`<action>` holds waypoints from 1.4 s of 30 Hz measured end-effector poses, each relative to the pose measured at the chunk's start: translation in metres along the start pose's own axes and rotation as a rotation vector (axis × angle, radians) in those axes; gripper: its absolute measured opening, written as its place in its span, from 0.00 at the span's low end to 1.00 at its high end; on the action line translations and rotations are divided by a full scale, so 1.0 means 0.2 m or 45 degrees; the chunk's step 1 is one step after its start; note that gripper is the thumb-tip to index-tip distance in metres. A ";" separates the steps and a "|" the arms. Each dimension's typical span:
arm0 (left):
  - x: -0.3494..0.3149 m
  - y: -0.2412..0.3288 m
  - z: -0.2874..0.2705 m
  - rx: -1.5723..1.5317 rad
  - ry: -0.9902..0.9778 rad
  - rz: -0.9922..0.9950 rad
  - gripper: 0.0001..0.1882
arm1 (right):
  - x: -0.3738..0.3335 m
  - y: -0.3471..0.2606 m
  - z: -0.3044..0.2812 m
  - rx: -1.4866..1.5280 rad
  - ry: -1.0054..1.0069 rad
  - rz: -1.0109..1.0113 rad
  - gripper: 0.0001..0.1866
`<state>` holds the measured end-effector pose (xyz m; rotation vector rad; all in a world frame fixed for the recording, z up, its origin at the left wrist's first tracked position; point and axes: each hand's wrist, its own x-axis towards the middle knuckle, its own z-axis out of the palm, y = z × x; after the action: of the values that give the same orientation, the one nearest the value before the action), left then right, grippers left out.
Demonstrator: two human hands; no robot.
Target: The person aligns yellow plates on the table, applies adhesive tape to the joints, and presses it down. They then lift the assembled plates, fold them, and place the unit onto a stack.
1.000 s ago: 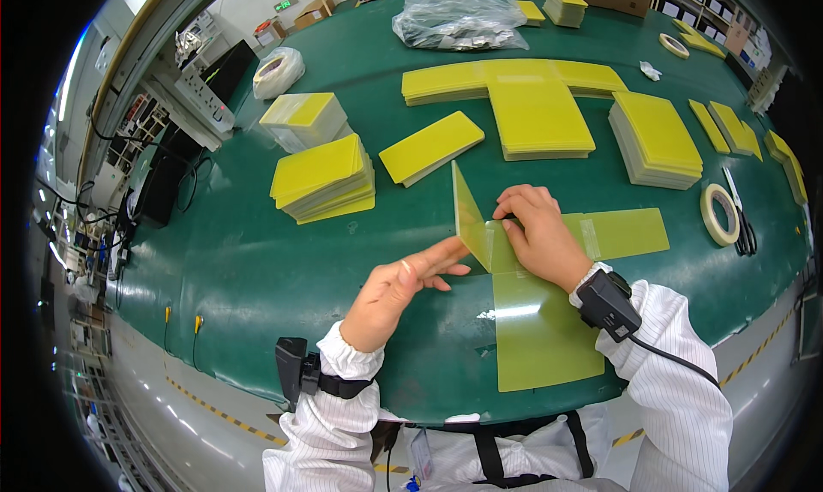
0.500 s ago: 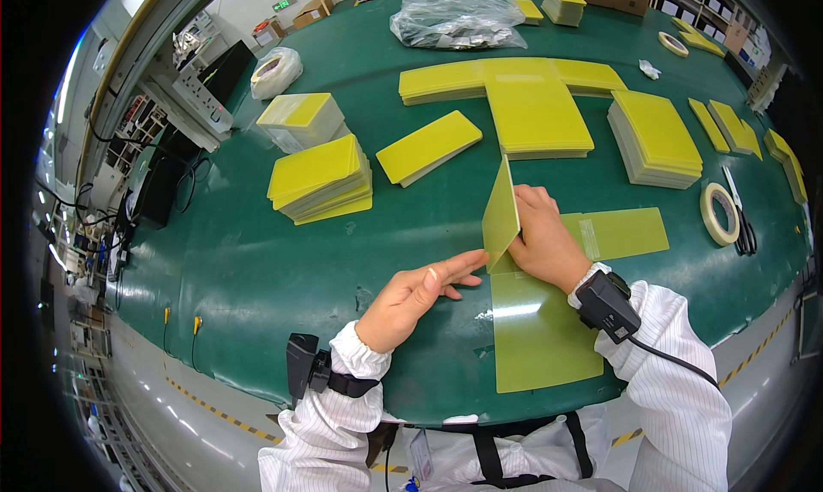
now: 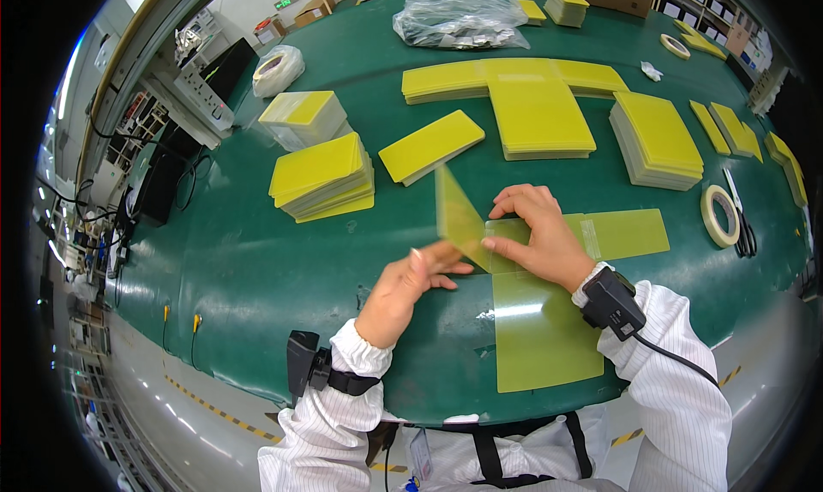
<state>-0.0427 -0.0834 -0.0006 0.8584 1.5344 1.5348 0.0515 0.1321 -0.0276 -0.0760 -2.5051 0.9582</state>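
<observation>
A thin translucent yellow-green sheet (image 3: 549,338) lies flat before me, joined to a side sheet (image 3: 633,232) that runs right with a strip of clear tape (image 3: 589,237) across it. On its left a raised flap (image 3: 459,218) stands tilted to the left, slightly blurred. My left hand (image 3: 407,293) has its fingers stretched out at the flap's lower left; some fingertips are behind it. My right hand (image 3: 542,239) rests over the joined sheets, thumb by the flap's lower edge and fingers apart from the thumb, gripping nothing.
Several stacks of yellow sheets stand around, such as a left stack (image 3: 321,179), a middle stack (image 3: 542,119) and a right stack (image 3: 656,141). A tape roll (image 3: 719,215) and scissors (image 3: 742,222) lie to the right. A plastic bag (image 3: 459,18) sits at the back.
The flap has tipped from nearly upright over to the left. My right thumb and fingers have spread apart, and my left fingers have shifted slightly left.
</observation>
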 end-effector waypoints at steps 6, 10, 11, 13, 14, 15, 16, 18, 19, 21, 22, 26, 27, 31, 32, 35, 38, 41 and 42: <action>0.03 0.03 -0.05 -0.398 0.489 -0.060 0.43 | -0.01 0.04 0.00 0.011 0.012 0.004 0.10; 0.02 0.05 -0.12 0.001 0.593 -0.263 0.24 | 0.00 0.04 0.02 0.091 0.065 0.020 0.07; 0.02 0.04 -0.14 -0.002 0.596 -0.264 0.24 | 0.00 0.04 0.02 0.091 0.061 0.018 0.07; 0.04 0.02 -0.17 -0.076 0.715 -0.274 0.22 | 0.00 0.04 0.01 0.100 0.079 0.018 0.06; 0.05 0.00 -0.18 -0.078 0.715 -0.272 0.22 | 0.00 0.05 0.01 0.098 0.079 0.016 0.06; 0.06 -0.01 -0.18 -0.060 0.793 -0.233 0.22 | -0.01 0.05 0.00 0.099 0.088 0.021 0.05; 0.06 -0.03 -0.19 -0.040 0.879 -0.196 0.23 | -0.01 0.05 0.01 0.108 0.094 0.023 0.05; 0.05 -0.07 -0.22 0.435 1.003 -0.053 0.20 | 0.00 0.04 0.01 0.129 0.087 0.029 0.05; 0.05 -0.08 -0.22 0.907 1.096 0.094 0.19 | 0.00 0.04 0.01 0.139 0.081 0.043 0.04; 0.05 -0.07 -0.19 1.053 0.984 0.209 0.18 | 0.00 0.05 0.01 0.128 0.079 0.041 0.04; 0.06 -0.06 -0.16 1.197 0.870 0.326 0.18 | 0.00 0.05 0.01 0.118 0.077 0.035 0.04; 0.08 -0.08 -0.04 1.263 0.477 0.432 0.20 | 0.00 0.05 0.01 0.095 0.065 0.026 0.04; 0.08 -0.09 -0.02 1.264 0.485 0.430 0.20 | 0.00 0.05 0.00 0.089 0.059 0.029 0.04; 0.09 -0.13 0.01 1.315 0.303 0.402 0.25 | 0.00 0.04 0.02 0.040 0.027 0.018 0.05; 0.10 -0.15 0.01 1.362 0.265 0.382 0.27 | -0.01 0.04 0.01 0.035 0.019 0.019 0.05; 0.10 -0.15 0.01 1.343 0.243 0.349 0.28 | -0.01 0.04 0.01 -0.009 -0.031 0.025 0.07; 0.09 -0.14 0.01 1.338 0.241 0.340 0.29 | -0.01 0.03 0.01 -0.022 -0.050 0.006 0.08; 0.09 -0.13 0.01 1.331 0.237 0.336 0.29 | -0.01 0.02 0.01 -0.016 -0.073 0.013 0.08; 0.09 -0.13 0.00 1.326 0.246 0.332 0.29 | 0.00 0.02 0.01 -0.020 -0.071 0.005 0.08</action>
<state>-0.0485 -0.0687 -0.0284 1.5432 2.4871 0.9121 0.0511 0.1339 -0.0318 -0.0601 -2.5646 0.9545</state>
